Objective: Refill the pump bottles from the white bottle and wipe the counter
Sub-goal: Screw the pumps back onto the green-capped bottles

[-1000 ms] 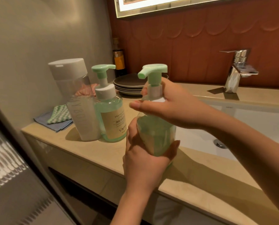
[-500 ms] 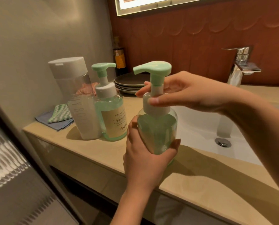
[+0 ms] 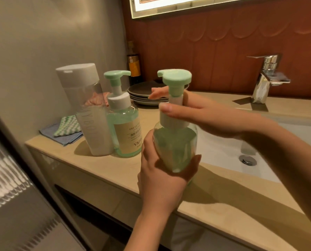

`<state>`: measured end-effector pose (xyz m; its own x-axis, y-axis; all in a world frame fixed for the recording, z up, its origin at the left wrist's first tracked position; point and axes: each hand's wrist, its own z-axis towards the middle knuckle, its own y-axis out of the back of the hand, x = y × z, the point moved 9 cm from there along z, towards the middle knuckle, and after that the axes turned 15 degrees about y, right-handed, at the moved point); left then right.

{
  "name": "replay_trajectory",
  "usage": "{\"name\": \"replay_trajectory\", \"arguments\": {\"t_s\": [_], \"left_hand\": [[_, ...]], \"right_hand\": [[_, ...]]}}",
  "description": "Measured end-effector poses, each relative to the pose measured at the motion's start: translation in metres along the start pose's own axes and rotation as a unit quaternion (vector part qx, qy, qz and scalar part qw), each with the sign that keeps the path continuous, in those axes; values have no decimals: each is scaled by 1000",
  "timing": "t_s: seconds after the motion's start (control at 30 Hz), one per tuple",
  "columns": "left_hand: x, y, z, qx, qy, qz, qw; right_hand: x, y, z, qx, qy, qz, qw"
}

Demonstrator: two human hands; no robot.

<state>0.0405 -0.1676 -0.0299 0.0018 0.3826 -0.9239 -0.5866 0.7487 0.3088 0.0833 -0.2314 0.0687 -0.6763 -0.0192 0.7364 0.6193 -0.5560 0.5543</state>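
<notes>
Cupping pump bottle (image 3: 174, 147): left hand (image 3: 162, 171); right hand (image 3: 205, 115) (thumb forward) pinching collar (image 3: 171, 122).

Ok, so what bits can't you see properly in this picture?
All head view.
Front of the held pump bottle: left hand wraps it, right hand covers its collar.
Pink thing: only a blur through the white bottle.
Dark bottle in the corner: label too dim and small to read.
Second pump bottle: label's end hidden by the left hand.

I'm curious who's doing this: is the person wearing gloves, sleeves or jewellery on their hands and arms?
No. The left hand and right hand are bare: no gloves, rings or watch. No sleeves show on either forearm. Nails look short.
</notes>
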Motion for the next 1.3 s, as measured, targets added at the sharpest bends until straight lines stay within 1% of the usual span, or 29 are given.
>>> {"name": "replay_trajectory", "arguments": {"t_s": [0.07, 0.13, 0.2, 0.27, 0.33, 0.43, 0.53, 0.6, 0.7, 0.8, 0.87, 0.93, 1.07, 1.13, 1.17, 1.23, 1.3], "left_hand": [[1, 0, 0, 5, 3, -5, 1000], [1, -1, 0, 10, 8, -5, 1000], [1, -2, -1, 14, 9, 1, 1000], [0, -2, -1, 12, 6, 7, 1000], [0, -2, -1, 11, 3, 7, 1000], [0, -2, -1, 11, 5, 8, 1000], [0, -1, -1, 14, 13, 5, 1000], [0, -1, 0, 16, 14, 1, 1000], [-1, 0, -1, 10, 4, -3, 1000], [0, -1, 0, 11, 5, -8, 1000], [1, -2, -1, 15, 0, -6, 1000], [1, 0, 0, 6, -6, -10, 1000], [1, -1, -1, 15, 4, -2, 1000], [2, -1, -1, 16, 9, 3, 1000], [2, -1, -1, 16, 11, 3, 1000], [2, -1, -1, 19, 12, 3, 1000], [2, -1, -1, 17, 13, 5, 1000]], "right_hand": [[-8, -1, -6, 54, -24, 37, 998], [-11, 3, -11, 90, -35, 39, 995], [-9, 5, -15, 110, -38, 29, 993], [-4, 9, -15, 113, -21, -9, 993], [2, 13, -9, 94, 4, -83, 992], [8, 28, -1, 7, 34, -181, 983], [16, 32, 3, -64, 63, -245, 965], [16, 28, 5, -93, 81, -258, 958], [10, 18, 8, -92, 70, -247, 962], [7, 8, 7, -74, 82, -165, 980], [9, 2, 9, -42, 83, -99, 991], [9, -3, 10, 5, 45, -41, 998], [1, -1, 1, 77, 22, 51, 995], [-5, 1, -6, 96, 21, 40, 994], [-8, 5, -6, 92, 25, 19, 995], [-9, 13, -1, 54, 37, -22, 998], [-6, 17, 3, 16, 54, -41, 998]]}}
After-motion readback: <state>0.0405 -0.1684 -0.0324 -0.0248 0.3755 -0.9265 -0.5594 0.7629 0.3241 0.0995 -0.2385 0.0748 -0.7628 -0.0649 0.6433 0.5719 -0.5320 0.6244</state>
